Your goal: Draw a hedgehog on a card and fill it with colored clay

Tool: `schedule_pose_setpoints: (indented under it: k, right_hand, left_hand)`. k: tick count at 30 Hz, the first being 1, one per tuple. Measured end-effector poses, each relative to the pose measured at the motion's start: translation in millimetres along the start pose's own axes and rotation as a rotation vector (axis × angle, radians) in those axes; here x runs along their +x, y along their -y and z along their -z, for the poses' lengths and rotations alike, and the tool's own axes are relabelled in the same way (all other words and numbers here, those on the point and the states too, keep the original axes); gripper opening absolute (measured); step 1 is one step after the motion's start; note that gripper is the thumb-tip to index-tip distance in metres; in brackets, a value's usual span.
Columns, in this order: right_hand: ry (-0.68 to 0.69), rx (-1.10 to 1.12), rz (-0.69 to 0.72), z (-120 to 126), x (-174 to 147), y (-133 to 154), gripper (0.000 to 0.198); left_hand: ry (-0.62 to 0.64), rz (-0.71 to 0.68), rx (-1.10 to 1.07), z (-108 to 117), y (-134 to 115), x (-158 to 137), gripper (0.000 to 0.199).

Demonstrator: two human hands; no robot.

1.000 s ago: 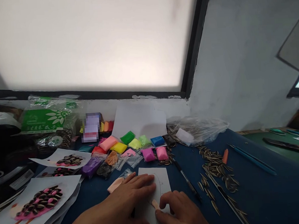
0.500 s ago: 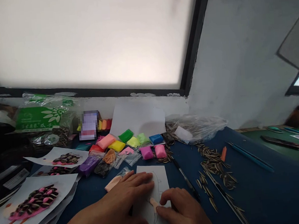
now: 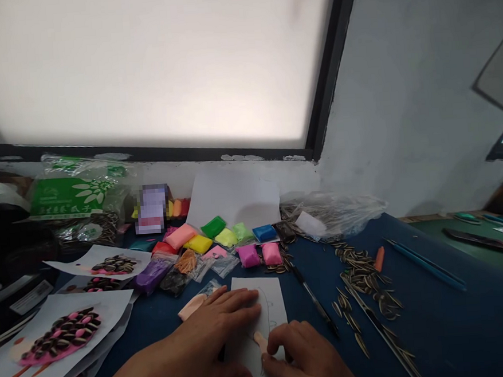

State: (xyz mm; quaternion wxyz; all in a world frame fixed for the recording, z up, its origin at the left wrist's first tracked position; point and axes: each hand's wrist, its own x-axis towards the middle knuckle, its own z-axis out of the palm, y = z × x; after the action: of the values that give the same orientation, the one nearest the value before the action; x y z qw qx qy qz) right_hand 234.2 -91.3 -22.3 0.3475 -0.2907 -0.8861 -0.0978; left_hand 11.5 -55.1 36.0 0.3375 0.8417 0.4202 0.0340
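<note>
A white sheet of paper (image 3: 272, 293) with a pencil-like outline drawn on it lies in front of me. My left hand (image 3: 218, 328) rests on its left side, fingers stretched out and flat. On the sheet is a small piece of pale peach clay (image 3: 261, 342). My right hand (image 3: 303, 351) is curled beside it, thumb and index finger pressing on the clay's right edge. Part of the clay is hidden by those fingers. Just beyond my left hand lies an opened pack of peach clay (image 3: 193, 305).
Colourful clay packs (image 3: 198, 244) lie toward the wall. Finished seed-and-clay pictures (image 3: 61, 339) are stacked at left. To the right are a black pen (image 3: 314, 300), loose sunflower seeds (image 3: 361, 273), metal tweezers (image 3: 379, 326) and blue tweezers (image 3: 427, 263). A seed bag (image 3: 79, 195) stands at back left.
The view has shifted slightly. My right thumb and index finger have moved a little over the peach clay; my left hand stays flat on the paper.
</note>
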Motion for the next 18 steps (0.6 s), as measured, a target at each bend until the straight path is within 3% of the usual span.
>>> schedule_pose_setpoints:
  k: [6,9,14,18]
  right_hand:
    - [0.009,0.051,-0.001,-14.0,-7.0,-2.2,0.023]
    - [-0.151,0.038,-0.024,-14.3,-9.1,-3.4,0.029]
    - [0.044,-0.052,-0.089,-5.3,-10.3,-5.0,0.019]
    - [-0.025,-0.09,-0.058,-15.6,-14.0,-6.2,0.018]
  left_hand:
    - [0.008,0.004,-0.02,-0.2,1.3,-1.0,0.083]
    - [0.022,0.02,-0.006,-0.2,0.3,-1.0,0.085]
    - [0.007,0.005,-0.001,0.6,-2.9,-0.4,0.081]
    - [0.002,-0.007,0.0,-0.2,-0.6,0.4,0.082]
